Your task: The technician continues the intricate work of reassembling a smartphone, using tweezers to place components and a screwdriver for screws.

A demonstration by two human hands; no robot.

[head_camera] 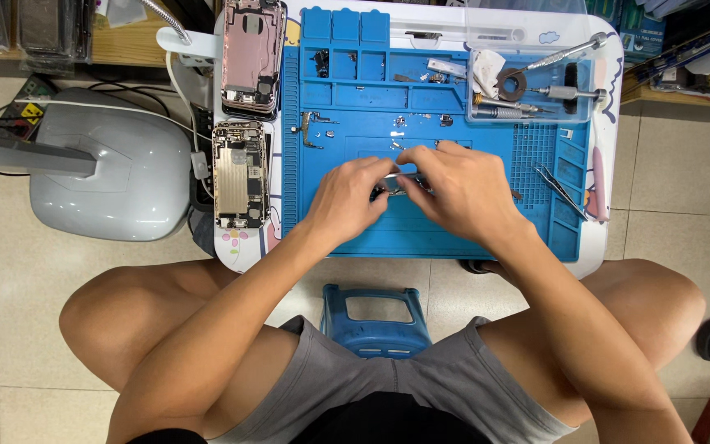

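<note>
Both of my hands meet over the middle of a blue repair mat (454, 238) on a small white table. My left hand (347, 197) and my right hand (458, 185) pinch a small metal phone part (396, 185) between their fingertips; most of it is hidden by the fingers. Left of the mat lie two opened phone bodies: a gold one with bare circuitry (240, 174) and a pink rear shell (251, 56) behind it. Small screws and metal bits (314, 130) are scattered on the mat behind my hands.
A clear tray (536, 82) at the back right holds screwdrivers and a tape roll. Tweezers (560, 191) lie on the mat's right side. A grey lamp base (117, 173) stands left of the table. A blue stool (375, 316) sits between my knees.
</note>
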